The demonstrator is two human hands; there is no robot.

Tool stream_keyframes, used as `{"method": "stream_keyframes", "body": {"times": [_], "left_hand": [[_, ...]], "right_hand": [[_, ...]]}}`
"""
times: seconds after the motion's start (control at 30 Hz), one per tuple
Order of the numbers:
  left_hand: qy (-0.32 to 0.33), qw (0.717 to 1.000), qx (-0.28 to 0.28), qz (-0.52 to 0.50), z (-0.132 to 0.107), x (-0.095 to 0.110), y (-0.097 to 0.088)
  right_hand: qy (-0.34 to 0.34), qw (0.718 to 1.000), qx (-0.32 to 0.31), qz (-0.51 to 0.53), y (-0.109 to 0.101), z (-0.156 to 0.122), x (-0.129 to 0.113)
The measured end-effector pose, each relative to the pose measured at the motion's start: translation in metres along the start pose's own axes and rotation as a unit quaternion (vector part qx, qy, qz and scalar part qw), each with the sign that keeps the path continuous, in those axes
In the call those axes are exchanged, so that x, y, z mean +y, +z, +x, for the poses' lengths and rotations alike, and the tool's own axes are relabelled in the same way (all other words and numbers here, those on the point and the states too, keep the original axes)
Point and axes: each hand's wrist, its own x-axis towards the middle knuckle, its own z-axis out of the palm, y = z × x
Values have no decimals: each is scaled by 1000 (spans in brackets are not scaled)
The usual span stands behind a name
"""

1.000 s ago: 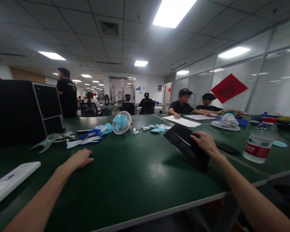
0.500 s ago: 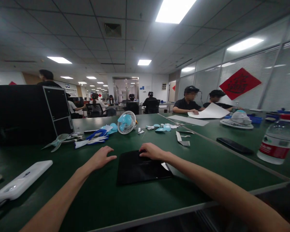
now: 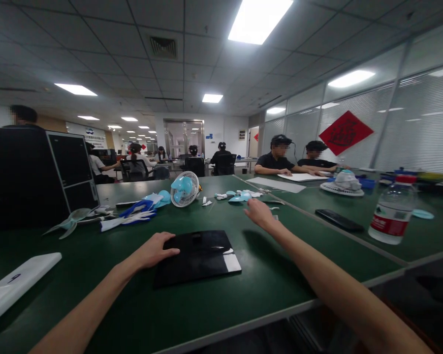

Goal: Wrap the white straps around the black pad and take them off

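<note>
A flat black pad [image 3: 195, 255] with a white strip at its right end lies on the green table [image 3: 206, 300] in front of me. My left hand [image 3: 153, 250] rests on the pad's left edge, fingers stretched flat. Reaching forward above the table, my right hand [image 3: 257, 212] is past the pad, fingers extended, holding nothing. Just beyond it lie small white and grey scraps [image 3: 271, 202] and pale blue parts [image 3: 238, 196].
A small white and blue fan [image 3: 184, 189], blue and white gloves [image 3: 133, 212], a black computer case [image 3: 33, 172], a white box [image 3: 15, 285], a water bottle [image 3: 390, 214] and a black phone [image 3: 338, 220] sit around. Several people sit at tables behind.
My right hand brought the black pad from the right to the middle of the table, let go and moved forward. My left hand came onto the pad's left edge.
</note>
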Motion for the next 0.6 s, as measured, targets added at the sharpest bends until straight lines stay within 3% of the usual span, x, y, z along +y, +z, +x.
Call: {"method": "stream_keyframes", "body": {"times": [0.1, 0.2, 0.4, 0.6], "left_hand": [[9, 1000, -2, 1, 1, 0, 0], [18, 1000, 6, 3, 0, 2, 0], [4, 1000, 10, -4, -3, 5, -1], [3, 1000, 4, -6, -5, 8, -4]], "right_hand": [[94, 993, -32, -64, 5, -1, 45], [132, 984, -90, -78, 15, -2, 65], [131, 983, -103, -79, 18, 0, 65], [162, 982, -38, -93, -20, -3, 73]]}}
